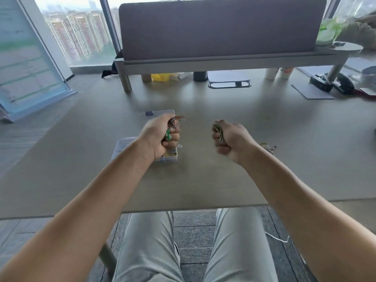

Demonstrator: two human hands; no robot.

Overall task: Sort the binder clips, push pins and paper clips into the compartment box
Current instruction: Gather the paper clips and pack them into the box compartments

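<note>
Grey worktop (203,169) by a high-rise window, padded divider at the back, cups and stationery under its shelf.

Head view, the only one:

- Compartment box (126,148), clear plastic, sits left of centre on the worktop with its lid (160,113) open away from the person. Some yellowish contents show in the near-right cell; the other cells are too blurred or hidden to tell.
- Left hand (157,137) hangs directly over the box, fingers (173,137) clenched round a bunch of paper clips (175,123). Green, red and silver ends stick out of the top of the fist. Probably poised there to drop them into a cell.
- Right hand (228,139) is off to the right of the box, above bare worktop, fist closed on a smaller bunch of clips (218,132); loops poke out between the fingers. Likely queued for the same cell.
- Loose pile (267,147) of clips lies on the worktop just behind the right wrist, partly hidden, probably the source.

Both bunches look tangled, so a clean release is doubtful.
</note>
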